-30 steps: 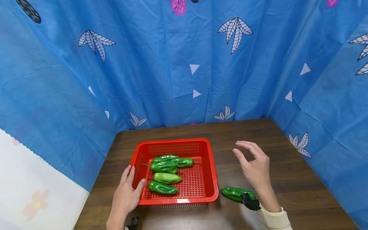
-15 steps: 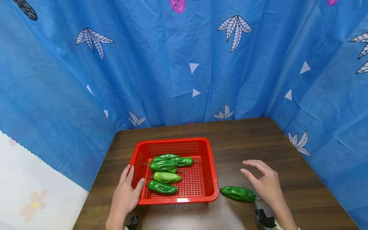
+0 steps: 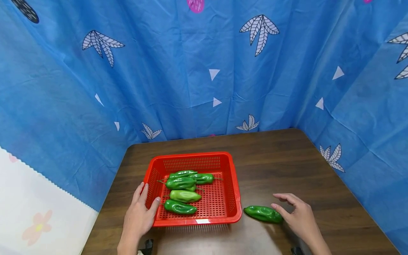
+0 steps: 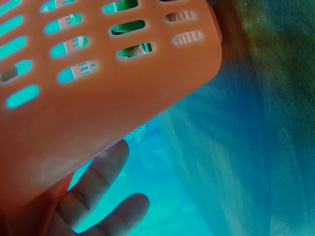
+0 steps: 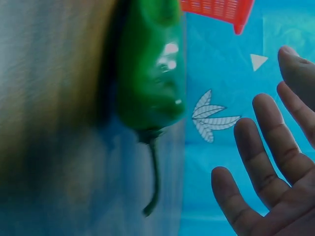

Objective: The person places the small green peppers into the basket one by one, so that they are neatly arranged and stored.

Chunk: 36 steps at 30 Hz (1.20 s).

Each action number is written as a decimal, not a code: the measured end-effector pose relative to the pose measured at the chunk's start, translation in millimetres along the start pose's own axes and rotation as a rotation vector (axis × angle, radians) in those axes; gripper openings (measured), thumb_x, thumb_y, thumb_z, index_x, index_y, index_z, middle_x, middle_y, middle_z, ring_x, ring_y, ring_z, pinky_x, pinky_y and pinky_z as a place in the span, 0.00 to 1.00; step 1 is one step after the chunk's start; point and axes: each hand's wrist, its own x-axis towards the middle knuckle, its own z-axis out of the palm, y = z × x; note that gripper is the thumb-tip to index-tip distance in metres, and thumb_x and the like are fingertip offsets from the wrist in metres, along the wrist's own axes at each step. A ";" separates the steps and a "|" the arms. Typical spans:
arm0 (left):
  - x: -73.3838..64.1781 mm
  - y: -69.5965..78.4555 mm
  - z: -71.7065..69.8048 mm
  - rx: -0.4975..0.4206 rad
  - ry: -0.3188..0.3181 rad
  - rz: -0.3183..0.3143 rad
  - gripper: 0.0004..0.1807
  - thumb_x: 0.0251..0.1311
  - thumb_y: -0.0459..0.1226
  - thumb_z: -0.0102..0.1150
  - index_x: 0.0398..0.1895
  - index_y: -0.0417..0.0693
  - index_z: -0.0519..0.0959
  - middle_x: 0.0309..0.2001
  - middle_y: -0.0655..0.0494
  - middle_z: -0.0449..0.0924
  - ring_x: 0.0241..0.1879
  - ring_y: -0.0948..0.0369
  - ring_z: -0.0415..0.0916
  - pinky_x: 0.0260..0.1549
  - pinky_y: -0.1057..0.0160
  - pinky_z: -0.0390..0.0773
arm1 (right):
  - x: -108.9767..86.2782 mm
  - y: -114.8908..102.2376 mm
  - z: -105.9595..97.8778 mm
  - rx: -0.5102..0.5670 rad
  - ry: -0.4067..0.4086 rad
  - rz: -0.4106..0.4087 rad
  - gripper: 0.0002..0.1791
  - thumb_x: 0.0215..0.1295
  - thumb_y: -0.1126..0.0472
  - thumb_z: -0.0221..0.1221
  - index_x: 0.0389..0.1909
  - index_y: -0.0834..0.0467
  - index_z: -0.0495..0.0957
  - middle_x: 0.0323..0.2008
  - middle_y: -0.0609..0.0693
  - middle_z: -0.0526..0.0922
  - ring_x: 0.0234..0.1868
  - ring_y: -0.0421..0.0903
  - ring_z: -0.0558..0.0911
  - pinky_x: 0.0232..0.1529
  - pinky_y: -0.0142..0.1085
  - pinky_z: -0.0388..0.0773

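A red plastic basket (image 3: 236, 198) sits on the table with several green peppers (image 3: 185, 196) inside. At its left side, my left hand (image 3: 138, 216) holds the rim, the thumb on the inner side and the fingers outside. The left wrist view shows the basket's slotted wall (image 4: 118, 93) with two fingers (image 4: 106, 164) beside it; the thumb is hidden there. To the right of the basket lies a single green pepper (image 3: 262, 214). My right hand (image 3: 298, 216) hovers at its stem end, fingers spread and apart from it. The right wrist view shows this pepper (image 5: 150, 73) with its stem hanging free.
The brown wooden table (image 3: 271, 159) extends behind and to the right of the basket. A blue patterned curtain (image 3: 204, 71) stands along its back and sides. White cloth (image 3: 38, 212) hangs at the left.
My right hand has come down and toward me, to the stem end of the lone pepper. The left hand and the basket stay in place.
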 end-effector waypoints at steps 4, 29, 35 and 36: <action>0.0 -1.5 0.0 0.003 -0.002 0.001 0.48 0.69 0.67 0.42 0.81 0.46 0.49 0.81 0.49 0.43 0.74 0.40 0.59 0.64 0.32 0.66 | -4.8 5.6 2.8 -0.015 -0.037 0.025 0.19 0.51 0.55 0.76 0.45 0.46 0.86 0.40 0.41 0.88 0.40 0.38 0.83 0.39 0.43 0.83; -0.2 1.0 0.8 0.007 0.003 -0.005 0.45 0.70 0.60 0.48 0.81 0.47 0.49 0.81 0.49 0.44 0.73 0.39 0.60 0.63 0.32 0.67 | -19.8 25.4 18.2 -0.013 -0.143 -0.015 0.29 0.44 0.49 0.79 0.50 0.48 0.85 0.46 0.39 0.86 0.46 0.40 0.84 0.43 0.27 0.78; 0.1 1.5 0.7 0.011 0.007 -0.007 0.47 0.69 0.63 0.46 0.81 0.47 0.49 0.81 0.49 0.44 0.73 0.39 0.60 0.63 0.31 0.67 | -19.5 24.9 20.9 0.014 -0.145 -0.052 0.29 0.42 0.52 0.80 0.50 0.49 0.85 0.46 0.38 0.86 0.45 0.39 0.84 0.43 0.21 0.75; 0.0 1.5 0.7 0.012 0.006 -0.006 0.47 0.69 0.64 0.45 0.81 0.47 0.49 0.81 0.48 0.44 0.73 0.39 0.60 0.63 0.31 0.66 | -19.6 25.2 21.1 0.018 -0.143 -0.056 0.29 0.42 0.52 0.80 0.50 0.49 0.85 0.46 0.38 0.86 0.45 0.38 0.84 0.44 0.20 0.74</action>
